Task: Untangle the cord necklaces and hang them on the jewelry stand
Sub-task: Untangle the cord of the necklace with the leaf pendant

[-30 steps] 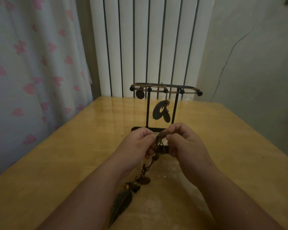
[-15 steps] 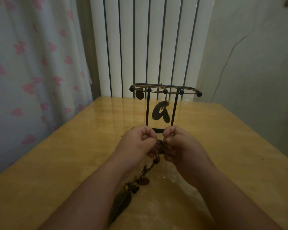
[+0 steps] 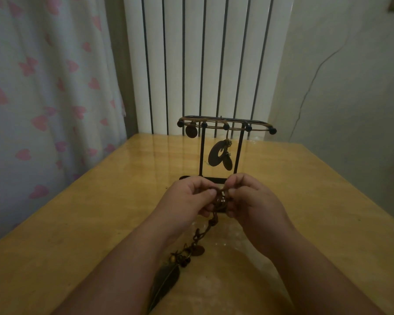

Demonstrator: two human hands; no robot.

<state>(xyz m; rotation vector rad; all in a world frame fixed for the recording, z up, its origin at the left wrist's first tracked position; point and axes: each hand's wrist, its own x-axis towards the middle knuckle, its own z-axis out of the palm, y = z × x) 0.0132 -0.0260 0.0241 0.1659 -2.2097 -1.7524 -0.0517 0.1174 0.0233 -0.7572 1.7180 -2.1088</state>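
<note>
Both grips closer together than a second ago, cord bunched tighter between them. Left grip (image 3: 187,197) and right grip (image 3: 255,201) each pinch tangled cord necklace (image 3: 200,235) just before jewelry stand (image 3: 201,155). Chain and feather pendant (image 3: 166,283) trail over counter (image 3: 100,223). Oval pendant (image 3: 215,154) hangs on stand.

Dim room, glossy wooden counter (image 3: 100,223) across the lower frame, heart-print curtain (image 3: 43,98) left, white ribbed radiator (image 3: 205,60) centre top, pale wall (image 3: 350,98) right

White curtain (image 3: 43,110) with pink hearts, black jewelry stand (image 3: 218,151), brown cord necklace (image 3: 205,233), yellow-tan table (image 3: 77,223).
</note>
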